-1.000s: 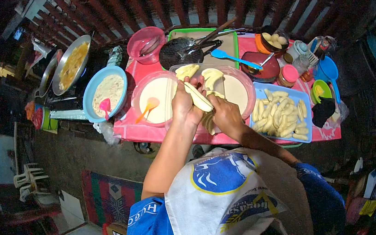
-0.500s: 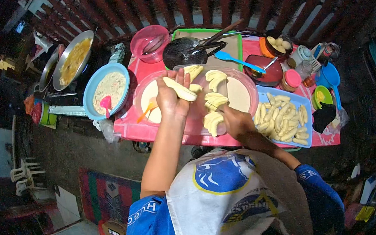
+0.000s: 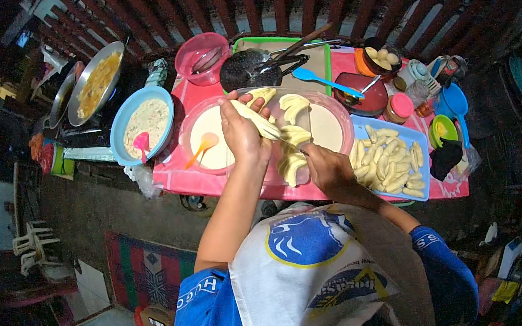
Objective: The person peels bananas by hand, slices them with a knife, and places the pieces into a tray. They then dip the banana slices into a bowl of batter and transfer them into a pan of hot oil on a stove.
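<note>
My left hand (image 3: 247,140) is closed around a peeled banana (image 3: 256,120), palm up, above the middle of the table. Close by on the right, my right hand (image 3: 329,167) grips a small knife (image 3: 291,145), mostly hidden by the fingers; its thin blade reaches the banana's lower end. Beneath both hands, fanned, sliced bananas (image 3: 294,106) lie on a clear plastic surface (image 3: 273,176). Pale batter (image 3: 207,130) with an orange spoon (image 3: 207,141) fills a tub on the left. More pale batter (image 3: 326,126) sits in a tub on the right.
A blue tray (image 3: 427,173) holds many peeled bananas at the right. To the left stand a light-blue basin (image 3: 117,131) with a pink spoon and a pan (image 3: 99,78) of frying food. Behind are a black pan (image 3: 244,71), pink tub (image 3: 203,47) and blue spatula (image 3: 322,80).
My left hand has shifted right with the banana, bringing its lower end to the knife in my right hand. The view has moved slightly.
</note>
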A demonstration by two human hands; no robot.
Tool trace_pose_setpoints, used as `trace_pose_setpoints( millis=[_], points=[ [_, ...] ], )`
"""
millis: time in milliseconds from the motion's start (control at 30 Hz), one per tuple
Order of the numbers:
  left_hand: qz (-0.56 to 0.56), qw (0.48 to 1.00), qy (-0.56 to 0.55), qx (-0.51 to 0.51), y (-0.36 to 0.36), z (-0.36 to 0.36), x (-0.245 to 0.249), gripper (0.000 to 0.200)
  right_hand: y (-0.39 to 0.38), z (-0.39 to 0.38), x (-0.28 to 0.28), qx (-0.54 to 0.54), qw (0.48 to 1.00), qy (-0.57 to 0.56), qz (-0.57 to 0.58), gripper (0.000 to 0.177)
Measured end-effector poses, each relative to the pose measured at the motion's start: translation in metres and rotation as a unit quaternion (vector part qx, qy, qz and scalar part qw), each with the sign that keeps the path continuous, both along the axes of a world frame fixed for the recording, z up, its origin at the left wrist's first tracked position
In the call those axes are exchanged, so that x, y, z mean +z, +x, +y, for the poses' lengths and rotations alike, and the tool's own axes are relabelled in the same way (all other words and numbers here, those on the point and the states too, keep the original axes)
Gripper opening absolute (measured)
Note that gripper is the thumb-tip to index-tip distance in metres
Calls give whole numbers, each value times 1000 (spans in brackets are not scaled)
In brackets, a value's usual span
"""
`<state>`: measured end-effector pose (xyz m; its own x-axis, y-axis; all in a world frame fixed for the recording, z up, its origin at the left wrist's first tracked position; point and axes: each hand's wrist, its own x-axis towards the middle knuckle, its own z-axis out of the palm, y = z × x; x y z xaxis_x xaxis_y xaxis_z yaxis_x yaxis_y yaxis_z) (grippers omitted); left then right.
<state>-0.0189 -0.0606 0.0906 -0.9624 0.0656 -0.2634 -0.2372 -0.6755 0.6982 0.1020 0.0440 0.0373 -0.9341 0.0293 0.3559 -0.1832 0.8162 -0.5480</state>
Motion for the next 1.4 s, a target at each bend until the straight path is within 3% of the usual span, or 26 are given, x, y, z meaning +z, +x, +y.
trace_pose_setpoints(
  millis=[467,1067,1400],
  points=[
    [-49,997,45,-34,1,-3,-8,24,-16,-10,-1,-12,997,66,25,19],
    [-167,973,137,-81,0,-5,-17,26,-36,-17,-16,4,999,45,10,27],
    [-166,975,105,-107,0,-14,-28,28,-45,-25,-22,12,999,12,-27,38]
  ],
)
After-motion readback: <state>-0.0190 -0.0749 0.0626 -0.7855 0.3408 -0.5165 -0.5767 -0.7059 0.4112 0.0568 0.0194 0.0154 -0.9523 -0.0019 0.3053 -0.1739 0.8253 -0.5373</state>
